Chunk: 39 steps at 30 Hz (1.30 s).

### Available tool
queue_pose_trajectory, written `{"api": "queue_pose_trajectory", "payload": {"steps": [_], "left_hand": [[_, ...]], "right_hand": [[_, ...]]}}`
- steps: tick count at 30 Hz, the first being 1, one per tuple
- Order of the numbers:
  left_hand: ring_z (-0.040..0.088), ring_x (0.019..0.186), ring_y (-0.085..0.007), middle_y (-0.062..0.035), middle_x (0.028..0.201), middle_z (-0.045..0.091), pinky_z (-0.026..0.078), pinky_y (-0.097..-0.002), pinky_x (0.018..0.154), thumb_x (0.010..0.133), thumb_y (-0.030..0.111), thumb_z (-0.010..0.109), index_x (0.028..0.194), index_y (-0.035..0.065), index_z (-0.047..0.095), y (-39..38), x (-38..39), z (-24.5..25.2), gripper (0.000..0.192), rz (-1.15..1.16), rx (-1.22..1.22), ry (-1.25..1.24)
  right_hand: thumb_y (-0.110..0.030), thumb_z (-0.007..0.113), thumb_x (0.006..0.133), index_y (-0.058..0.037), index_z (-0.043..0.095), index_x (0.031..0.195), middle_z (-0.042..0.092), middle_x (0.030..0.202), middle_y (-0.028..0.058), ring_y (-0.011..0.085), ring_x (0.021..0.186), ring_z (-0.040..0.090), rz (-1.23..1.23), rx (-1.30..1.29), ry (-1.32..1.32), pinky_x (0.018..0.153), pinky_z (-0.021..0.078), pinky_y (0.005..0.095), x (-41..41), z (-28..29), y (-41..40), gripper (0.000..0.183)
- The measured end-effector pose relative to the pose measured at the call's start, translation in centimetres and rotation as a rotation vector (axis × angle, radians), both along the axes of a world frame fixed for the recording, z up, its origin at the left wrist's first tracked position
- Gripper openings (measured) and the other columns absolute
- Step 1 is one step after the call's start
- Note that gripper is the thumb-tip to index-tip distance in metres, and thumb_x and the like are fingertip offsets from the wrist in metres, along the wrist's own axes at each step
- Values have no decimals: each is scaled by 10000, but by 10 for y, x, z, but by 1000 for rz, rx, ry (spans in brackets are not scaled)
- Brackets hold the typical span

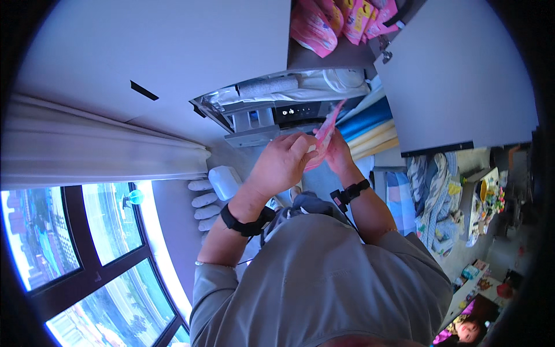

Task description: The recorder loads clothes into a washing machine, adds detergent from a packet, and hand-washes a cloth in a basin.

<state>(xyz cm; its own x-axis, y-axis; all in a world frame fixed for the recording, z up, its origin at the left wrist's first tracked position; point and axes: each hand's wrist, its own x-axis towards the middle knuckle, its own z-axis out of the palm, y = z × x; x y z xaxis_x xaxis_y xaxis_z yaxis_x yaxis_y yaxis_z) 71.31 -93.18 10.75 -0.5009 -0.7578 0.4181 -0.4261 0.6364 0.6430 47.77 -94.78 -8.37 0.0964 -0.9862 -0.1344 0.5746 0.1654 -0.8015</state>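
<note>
Both hands are on a pink plastic packet (326, 138), held upright in front of the washing machine. My right hand (340, 152) grips it from the right side, its fingers partly hidden behind the packet. On the other side, my left hand (284, 162) pinches the packet's lower left part between thumb and fingers. Just beyond, the washing machine's detergent drawer (253, 135) is pulled out, left of its lit control panel (299, 111). Whether the packet is torn cannot be told.
Several pink packets (314, 28) lie in the cabinet above, beside its swung-out door (459, 82). A roll of grey material (269, 86) rests atop the machine. A white plastic jug (224, 182) stands on the floor at left, near a curtain (99, 143). Folded fabrics (368, 126) are to the right.
</note>
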Motion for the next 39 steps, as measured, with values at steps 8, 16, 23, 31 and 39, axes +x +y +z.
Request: {"api": "queue_pose_trajectory", "payload": {"steps": [8,16,23,31,39], "left_hand": [[652,778,-360,-130,860,656,529,-439,697,856,134,724,1023,47,584,-50,42,45,235,-94,-106,-210],[631,715,-413,-174,795,614,495,-490,596,932,243,679,910,50,509,-77,86,3,258,158,-33,-375],[622,716,-428,-199,772,594,487,-488,603,985,284,627,904,39,520,-98,117,-46,280,58,62,-168],[602,651,-306,-157,671,551,475,-395,629,1054,423,531,939,-1,589,-112,145,-71,443,103,526,102],[621,729,-250,-131,815,611,493,-362,683,1058,467,503,1160,8,568,-113,164,-74,475,107,515,67]], "right_hand": [[-49,831,818,-29,575,1349,693,1160,75,174,1096,654,429,-280,292,951,525,333,21,28,-76,590],[-48,813,842,-10,705,1105,745,1039,43,103,918,685,203,-266,537,822,555,275,45,25,-91,287],[-47,817,842,-19,707,1106,741,1005,16,84,885,667,143,-191,614,802,558,277,62,41,-90,287],[-60,829,835,-20,727,1044,744,966,10,73,883,658,0,-134,759,801,556,269,92,43,-78,236],[-36,798,859,5,699,1120,744,1016,48,82,908,666,-15,-151,745,803,560,263,103,39,-78,283]]}}
